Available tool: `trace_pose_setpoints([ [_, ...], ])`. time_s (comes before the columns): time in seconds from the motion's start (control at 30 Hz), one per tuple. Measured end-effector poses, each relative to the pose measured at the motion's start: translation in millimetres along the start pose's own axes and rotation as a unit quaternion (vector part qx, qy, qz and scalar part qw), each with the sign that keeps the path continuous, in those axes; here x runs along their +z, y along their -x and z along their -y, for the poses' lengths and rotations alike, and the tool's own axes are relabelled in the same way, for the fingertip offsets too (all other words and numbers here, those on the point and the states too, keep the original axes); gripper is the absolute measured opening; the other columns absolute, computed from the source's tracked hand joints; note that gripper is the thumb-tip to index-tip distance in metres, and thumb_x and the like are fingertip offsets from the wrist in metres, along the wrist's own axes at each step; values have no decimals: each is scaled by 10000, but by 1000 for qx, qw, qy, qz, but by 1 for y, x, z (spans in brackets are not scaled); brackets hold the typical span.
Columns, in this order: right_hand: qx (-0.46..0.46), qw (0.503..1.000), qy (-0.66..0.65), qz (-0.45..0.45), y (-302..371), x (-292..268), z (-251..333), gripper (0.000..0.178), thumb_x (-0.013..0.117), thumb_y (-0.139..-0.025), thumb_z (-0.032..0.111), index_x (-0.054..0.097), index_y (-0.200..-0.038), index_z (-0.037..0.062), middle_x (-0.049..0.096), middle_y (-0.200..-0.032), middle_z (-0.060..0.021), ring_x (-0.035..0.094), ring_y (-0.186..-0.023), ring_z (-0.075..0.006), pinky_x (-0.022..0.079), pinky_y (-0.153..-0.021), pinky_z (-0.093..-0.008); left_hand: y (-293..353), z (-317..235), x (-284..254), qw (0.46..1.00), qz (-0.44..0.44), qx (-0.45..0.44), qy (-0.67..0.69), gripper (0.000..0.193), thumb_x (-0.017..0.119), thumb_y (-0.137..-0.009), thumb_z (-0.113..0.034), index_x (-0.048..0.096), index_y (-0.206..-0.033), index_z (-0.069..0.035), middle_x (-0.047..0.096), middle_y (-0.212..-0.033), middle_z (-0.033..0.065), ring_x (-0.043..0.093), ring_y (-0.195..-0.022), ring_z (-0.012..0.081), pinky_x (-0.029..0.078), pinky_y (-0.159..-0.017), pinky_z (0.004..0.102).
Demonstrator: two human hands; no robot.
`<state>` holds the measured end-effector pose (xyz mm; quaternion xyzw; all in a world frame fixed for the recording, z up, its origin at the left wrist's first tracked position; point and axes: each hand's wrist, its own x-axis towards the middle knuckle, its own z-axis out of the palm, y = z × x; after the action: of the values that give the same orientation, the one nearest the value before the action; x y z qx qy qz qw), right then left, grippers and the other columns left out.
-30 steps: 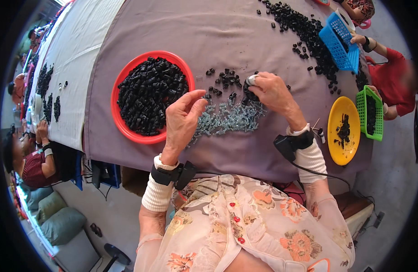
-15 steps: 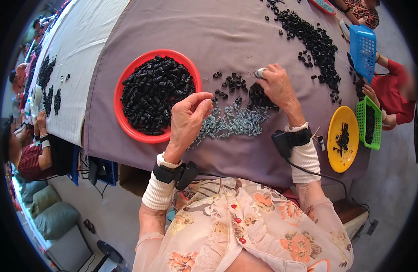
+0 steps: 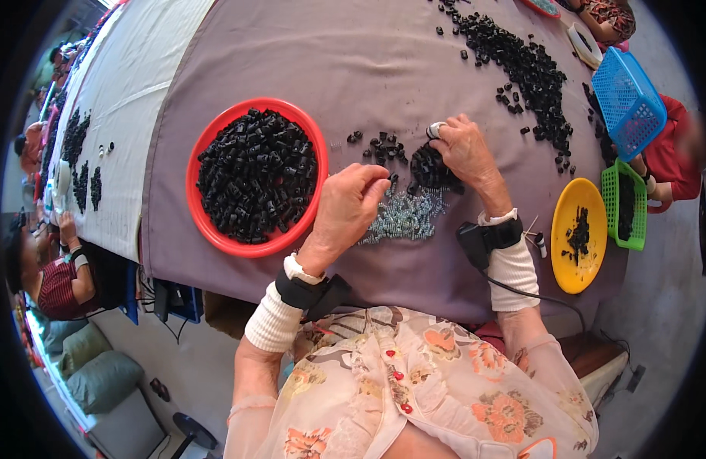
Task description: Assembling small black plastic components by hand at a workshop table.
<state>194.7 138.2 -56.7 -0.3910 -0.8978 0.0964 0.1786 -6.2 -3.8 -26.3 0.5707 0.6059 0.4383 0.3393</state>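
Observation:
My left hand (image 3: 347, 210) is pinched closed over the left end of a heap of small pale metal springs (image 3: 406, 214); what its fingertips hold, if anything, is hidden. Farther right, my right hand (image 3: 466, 153) is closed too, with a white wrap around one fingertip. It hovers beside a dark clump of small black plastic parts (image 3: 429, 168), and I cannot make out what is between its fingers. A few loose black parts (image 3: 386, 148) lie between the hands. To the left, a red round tray (image 3: 320, 187) holds a big mound of the same black parts (image 3: 253, 176).
At right sit a yellow plate (image 3: 590, 264) with dark bits, a green basket (image 3: 637, 233) and a blue basket (image 3: 628, 103). A long scatter of black parts (image 3: 533, 76) crosses the far right cloth. A person in red (image 3: 674, 172) is beside the baskets; another person (image 3: 62, 283) works at left.
My left hand has moved right and slightly down, closer to my right hand, its fingers curling over the springs. My right hand stays by the clump. The blue basket has shifted toward the green one.

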Motion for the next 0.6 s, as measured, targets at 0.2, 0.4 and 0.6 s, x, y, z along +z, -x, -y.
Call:
trace_pose_setpoints([
  [0.2, -16, 1000, -25, 10, -6, -14, -5, 169, 694, -759, 193, 655, -857, 60, 612, -811, -92, 560, -863, -298, 455, -756, -418, -5, -5, 8, 998, 28, 16, -62, 120, 643, -824, -93, 667, -907, -9, 598, -755, 136, 592, -635, 275, 456, -587, 361],
  [0.4, 12, 994, 39, -98, -54, -22, -100, 442, 727, -763, 334, 633, -1080, 42, 621, -1049, -147, 582, -1014, -301, 481, -831, -408, -4, -4, 7, 999, 18, 28, -32, 125, 648, -824, -90, 667, -914, -4, 583, -728, 116, 571, -597, 227, 447, -569, 330],
  [0.6, 178, 976, 80, -96, -122, -40, -192, 653, 664, -779, 542, 584, -1212, 60, 535, -1289, -108, 473, -1224, -311, 379, -972, -524, 0, -5, -6, 1000, -3, -11, -20, 118, 644, -824, -33, 676, -933, -2, 609, -728, 74, 569, -625, 131, 435, -568, 250],
])
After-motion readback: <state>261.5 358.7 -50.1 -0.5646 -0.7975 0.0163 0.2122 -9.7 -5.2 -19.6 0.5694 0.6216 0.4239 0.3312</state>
